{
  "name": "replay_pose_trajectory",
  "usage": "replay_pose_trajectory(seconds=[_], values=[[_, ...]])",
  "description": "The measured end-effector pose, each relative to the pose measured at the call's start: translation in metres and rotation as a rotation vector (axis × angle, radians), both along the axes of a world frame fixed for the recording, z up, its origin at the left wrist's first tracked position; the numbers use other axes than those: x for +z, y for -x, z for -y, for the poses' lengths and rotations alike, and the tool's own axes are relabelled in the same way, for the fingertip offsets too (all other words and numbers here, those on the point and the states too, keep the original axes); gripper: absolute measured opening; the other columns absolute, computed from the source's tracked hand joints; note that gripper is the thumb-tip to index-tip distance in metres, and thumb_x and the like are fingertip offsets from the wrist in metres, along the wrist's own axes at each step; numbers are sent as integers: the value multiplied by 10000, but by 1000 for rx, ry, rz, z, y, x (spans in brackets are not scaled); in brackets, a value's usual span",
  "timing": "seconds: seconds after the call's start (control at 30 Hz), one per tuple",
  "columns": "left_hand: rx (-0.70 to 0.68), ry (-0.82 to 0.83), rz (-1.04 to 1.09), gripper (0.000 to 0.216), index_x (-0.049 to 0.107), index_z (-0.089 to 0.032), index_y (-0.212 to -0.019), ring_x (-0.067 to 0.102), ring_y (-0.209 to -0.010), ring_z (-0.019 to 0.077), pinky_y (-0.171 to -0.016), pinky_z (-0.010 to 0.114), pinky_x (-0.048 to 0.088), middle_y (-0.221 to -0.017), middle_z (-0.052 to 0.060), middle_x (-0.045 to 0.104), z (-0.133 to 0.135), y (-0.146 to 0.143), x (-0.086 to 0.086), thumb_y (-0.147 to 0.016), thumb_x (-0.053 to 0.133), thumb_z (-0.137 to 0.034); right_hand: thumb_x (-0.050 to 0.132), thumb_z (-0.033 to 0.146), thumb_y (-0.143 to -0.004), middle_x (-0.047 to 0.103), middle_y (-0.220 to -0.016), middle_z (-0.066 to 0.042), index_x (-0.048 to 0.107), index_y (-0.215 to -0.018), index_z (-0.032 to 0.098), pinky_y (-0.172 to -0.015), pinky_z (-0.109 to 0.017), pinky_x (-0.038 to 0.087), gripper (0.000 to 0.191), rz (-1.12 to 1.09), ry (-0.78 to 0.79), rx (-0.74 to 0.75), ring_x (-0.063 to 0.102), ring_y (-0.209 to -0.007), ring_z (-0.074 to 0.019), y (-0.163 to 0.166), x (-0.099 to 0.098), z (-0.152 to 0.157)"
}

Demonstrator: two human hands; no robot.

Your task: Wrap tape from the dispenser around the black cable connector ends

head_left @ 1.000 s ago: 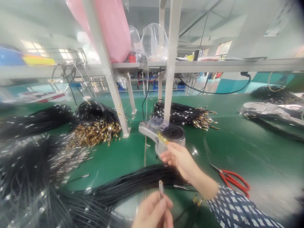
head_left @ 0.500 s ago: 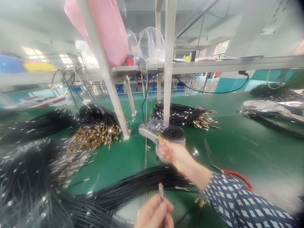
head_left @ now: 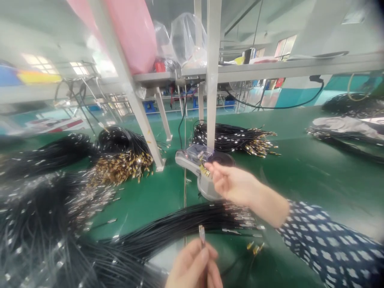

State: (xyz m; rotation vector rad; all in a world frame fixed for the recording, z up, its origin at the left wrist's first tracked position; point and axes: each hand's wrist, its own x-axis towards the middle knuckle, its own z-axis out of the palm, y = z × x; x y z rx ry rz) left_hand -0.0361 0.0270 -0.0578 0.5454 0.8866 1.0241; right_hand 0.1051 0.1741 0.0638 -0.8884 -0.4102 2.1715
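We have the left hand [head_left: 193, 266] pinching one cable end [head_left: 202, 233], metal tip up; a loose pinch could let it twist or slip. Just right of that hand, we count two or three gold tips [head_left: 255, 249], too blurred to settle. Just beyond it lies one bundle of black cables [head_left: 174, 221], strands uncountable; a stray end could snag the one patterned sleeve [head_left: 325, 236]. Farther out, the right hand [head_left: 210, 170] has its fingers bunched at one grey dispenser [head_left: 207, 190]; we can't tell if they pinch anything or touch it. Beside its fingertips: several yellow strips [head_left: 205, 172], no firm count, and one black reel [head_left: 226, 158], partly covered. Strips might stick together or to skin if fingers catch more than one; a sideways knock could shift the dispenser. Past the right hand, one more cable bundle [head_left: 237, 138]; beyond and left of both hands, one gold-ended coil [head_left: 120, 168], then one pink bag [head_left: 133, 38].
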Motion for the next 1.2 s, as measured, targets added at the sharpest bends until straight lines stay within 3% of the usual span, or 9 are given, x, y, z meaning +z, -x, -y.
replay_pose_trajectory(seconds=[0.13, 0.23, 0.37, 0.53, 0.7, 0.8, 0.93, 1.03, 1.2], values=[[77, -68, -93, 420, 675, -148, -774, 528, -391, 116, -411, 221, 358, -595, 47, 679, -2, 4, 12, -657, 757, -543, 424, 212, -980, 679, -588, -11, 695, -915, 115, -462, -125, 471, 295, 115, -439, 13, 603, -456, -58, -17, 11, 18], [205, -121, -281, 328, 748, -132, -820, 572, -595, 138, -579, 241, 440, -730, 59, 690, -1, 6, 22, -685, 780, -429, 477, 227, -940, 733, -690, -63, 692, -928, 114, -498, -175, 479, 244, 363, -555, 236, 651, -530, -102, -24, -15, 42], [122, -116, -314, 296, 759, -131, -856, 525, -583, 143, -581, 255, 425, -644, 36, 644, 2, 3, 29, -721, 753, -395, 657, 204, -798, 732, -877, -46, 668, -949, 160, -646, -220, 497, 158, 641, -685, 191, 670, -724, -127, -16, -58, 76], [66, -133, -348, 295, 716, -124, -705, 525, -599, 151, -577, 256, 430, -632, 41, 622, 6, 1, 30, -757, 710, -414, 674, 144, -725, 676, -771, 4, 617, -888, 177, -576, -244, 455, 176, 682, -694, 97, 636, -622, -125, -4, -73, 93], [332, -65, -310, 270, 688, -147, -827, 467, -538, 99, -508, 205, 375, -581, -17, 531, 8, 8, 37, -741, 734, -400, 707, 172, -707, 664, -768, -1, 599, -916, 176, -667, -262, 467, 236, 622, -686, 98, 625, -717, -139, -9, -69, 90], [279, 11, -240, 310, 637, -160, -847, 283, -417, 30, -402, 167, 196, -548, -74, 425, 11, 5, 38, -706, 762, -406, 710, 180, -705, 654, -735, 10, 582, -929, 174, -654, -258, 465, 258, 590, -678, 155, 605, -672, -125, -12, -68, 90], [66, -40, -379, 337, 582, -145, -713, 268, -379, 1, -376, 165, 163, -588, -30, 548, 12, -1, 36, -639, 806, -385, 699, 165, -700, 656, -714, 17, 571, -941, 177, -667, -260, 477, 273, 555, -687, 189, 606, -655, -122, -13, -63, 91], [142, -46, -338, 343, 537, -151, -670, 247, -370, -2, -375, 163, 170, -558, -26, 557, 10, 0, 39, -687, 769, -403, 667, 146, -698, 670, -727, 5, 588, -952, 171, -680, -257, 484, 267, 606, -716, 197, 618, -678, -128, -17, -57, 91], [236, -92, -332, 294, 615, -135, -774, 260, -390, -5, -387, 155, 199, -585, -45, 529, 7, 6, 48, -695, 778, -366, 488, 82, -708, 659, -592, 17, 601, -858, 167, -591, -255, 508, 205, 597, -603, 648, 615, -520, -120, -28, -49, 90]])
